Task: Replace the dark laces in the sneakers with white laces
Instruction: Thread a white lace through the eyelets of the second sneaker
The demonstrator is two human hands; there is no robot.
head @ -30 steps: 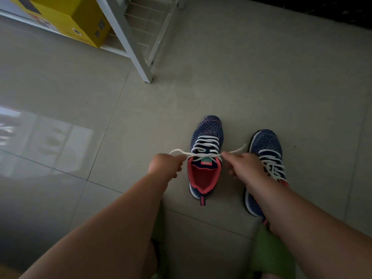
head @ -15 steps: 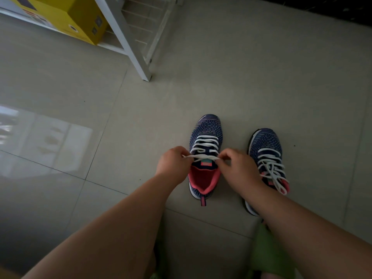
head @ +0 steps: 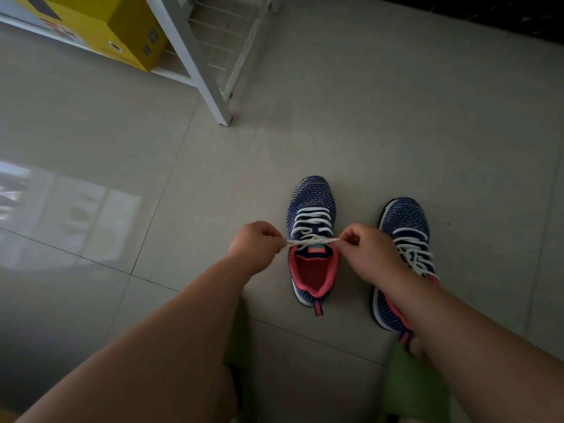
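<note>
both hands (head: 256, 244) (head: 367, 251) pinch white lace (head: 312, 240) over l sneaker (head: 312, 239).

Navy dotted sneakers (head: 311, 203), coral lining, white laces (head: 311, 222).

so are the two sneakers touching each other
Apart. The head view shows a strip of bare floor between the left sneaker and the right sneaker along their whole visible length.

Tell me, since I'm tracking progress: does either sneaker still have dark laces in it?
No: the left sneaker and the right sneaker both show white laces through their eyelets, with no dark lace visible.
</note>
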